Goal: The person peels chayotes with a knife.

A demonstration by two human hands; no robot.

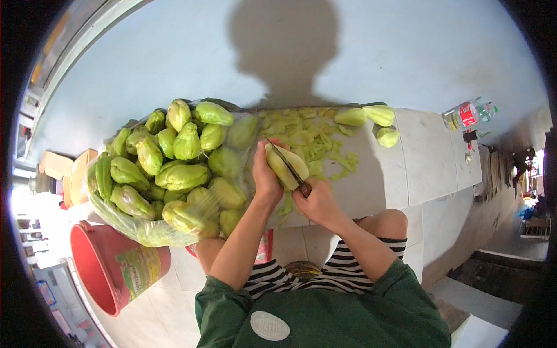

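Note:
My left hand is wrapped round a pale, peeled chayote in front of me. In my right hand is a dark-bladed knife, its blade lying along the chayote's surface. The end of the handle is hidden in my fist. Beyond both hands, green peelings are strewn over the tiled ledge. To the left, a clear plastic bag bulges with many unpeeled chayotes. Several peeled chayotes rest at the back right of the peelings.
A red bucket leans at the lower left, below the bag. Plastic bottles lie at the right end of the tiled ledge, against the wall. Cardboard boxes stand behind the bag on the left.

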